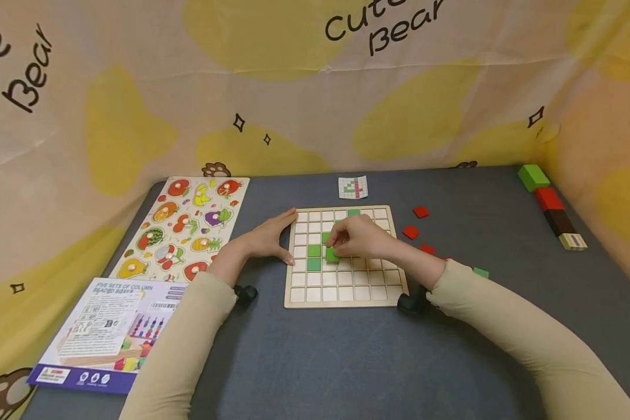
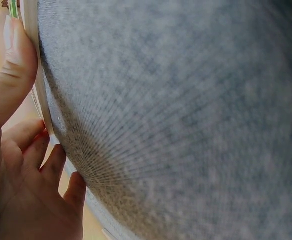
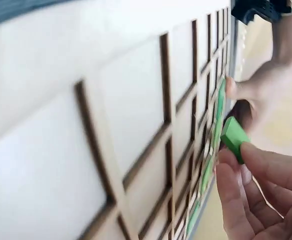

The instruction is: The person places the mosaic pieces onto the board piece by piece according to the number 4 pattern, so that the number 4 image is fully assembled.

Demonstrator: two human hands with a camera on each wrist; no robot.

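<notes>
My right hand [image 1: 361,236] pinches a green square tile [image 3: 235,139] between thumb and fingers, close over a wooden grid board [image 1: 346,303]. In the right wrist view the tile is tilted above the board's cells. Several green tiles [image 1: 314,264] lie in cells on the board's left and upper part; the right hand covers some cells. At the board's left edge, my left hand [image 1: 262,240] rests with thumb and fingers spread. Its thumb [image 2: 22,55] touches the board's side in the left wrist view.
A small pattern card [image 1: 353,188] lies behind the board. Right of it are loose red tiles [image 1: 410,232] and a green one [image 1: 481,272], partly behind my arm. Colored blocks [image 1: 549,199] line the right edge. A fruit puzzle board [image 1: 173,233] and a printed box [image 1: 100,332] lie left.
</notes>
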